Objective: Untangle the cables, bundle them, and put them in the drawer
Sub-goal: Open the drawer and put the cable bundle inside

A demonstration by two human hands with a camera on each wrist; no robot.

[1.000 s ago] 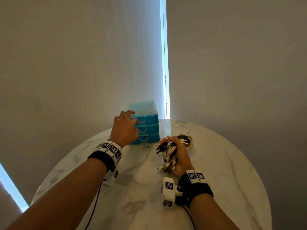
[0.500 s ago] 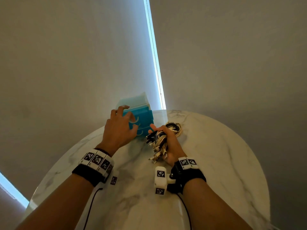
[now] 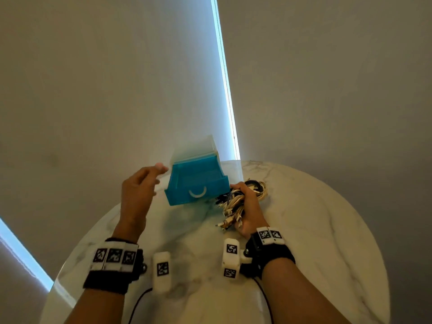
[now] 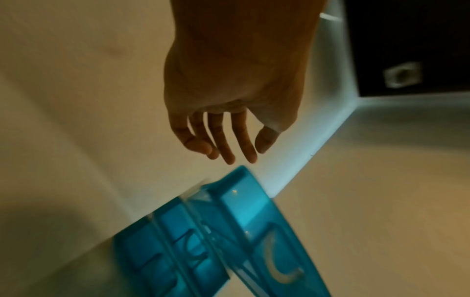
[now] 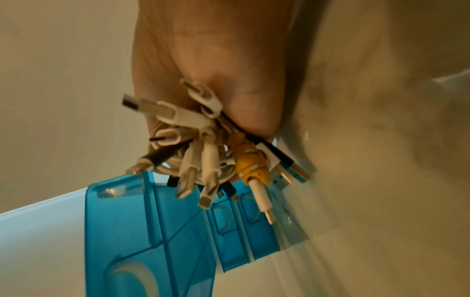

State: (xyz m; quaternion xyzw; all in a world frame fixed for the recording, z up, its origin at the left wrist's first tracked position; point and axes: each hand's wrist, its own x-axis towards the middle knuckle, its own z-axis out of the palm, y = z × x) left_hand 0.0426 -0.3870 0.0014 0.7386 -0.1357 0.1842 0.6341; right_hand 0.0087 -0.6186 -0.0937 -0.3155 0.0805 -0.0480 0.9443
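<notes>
The top drawer of the small blue drawer unit stands pulled out over the marble bench. The left hand hovers beside it, fingers relaxed and empty. The right hand grips the cable bundle just right of the drawer. No readable writing shows.

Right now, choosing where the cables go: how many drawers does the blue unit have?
3. Top drawer pulled out, open; middle drawer and bottom drawer shut beneath it, seen from the right wrist.

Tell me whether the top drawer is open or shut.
Open: the top drawer juts well forward of the drawer unit, its empty interior exposed.
</notes>
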